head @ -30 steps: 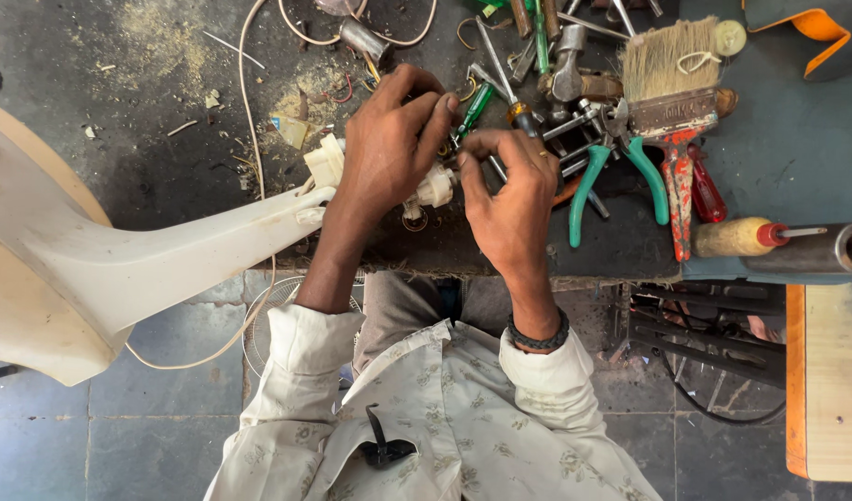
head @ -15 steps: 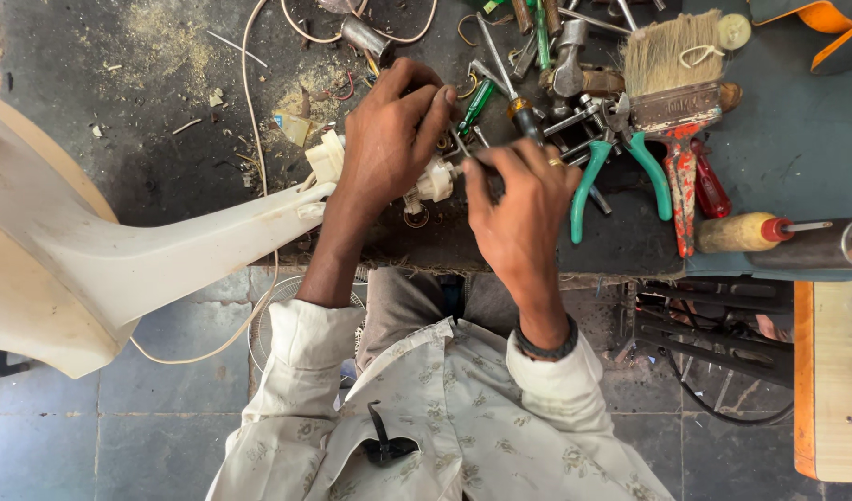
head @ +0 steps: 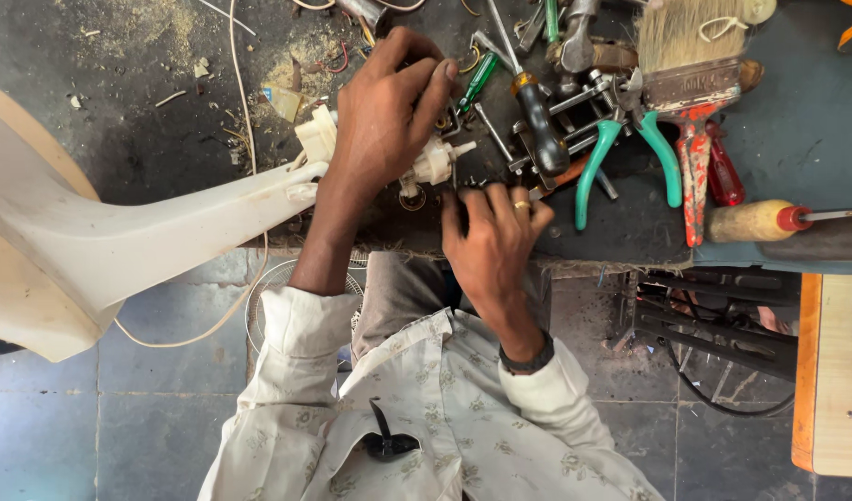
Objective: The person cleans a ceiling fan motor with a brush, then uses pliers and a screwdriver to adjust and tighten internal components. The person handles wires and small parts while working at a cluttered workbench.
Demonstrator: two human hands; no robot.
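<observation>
My left hand (head: 384, 121) grips a small white plastic part (head: 435, 165) with a short stub pointing right, at the end of a long white plastic housing (head: 138, 232). My right hand (head: 495, 232) lies just below and to the right of that part, fingers curled at the bench's front edge; whether the fingertips pinch something small I cannot tell. A ring shows on one finger and a dark band on the wrist. A black-handled screwdriver (head: 542, 121) lies just beyond the right hand.
The dark workbench (head: 147, 111) carries teal-handled pliers (head: 621, 153), a red-handled paintbrush (head: 685, 102), a wooden-handled tool (head: 755, 221), metal tools, sawdust and a thin white cable (head: 245, 111). Grey floor tiles lie below; a wooden board (head: 839, 371) stands at right.
My right hand has drawn back from the white part and the screwdriver toward the bench's front edge. The screwdriver now lies free on the bench. The left hand stays on the part.
</observation>
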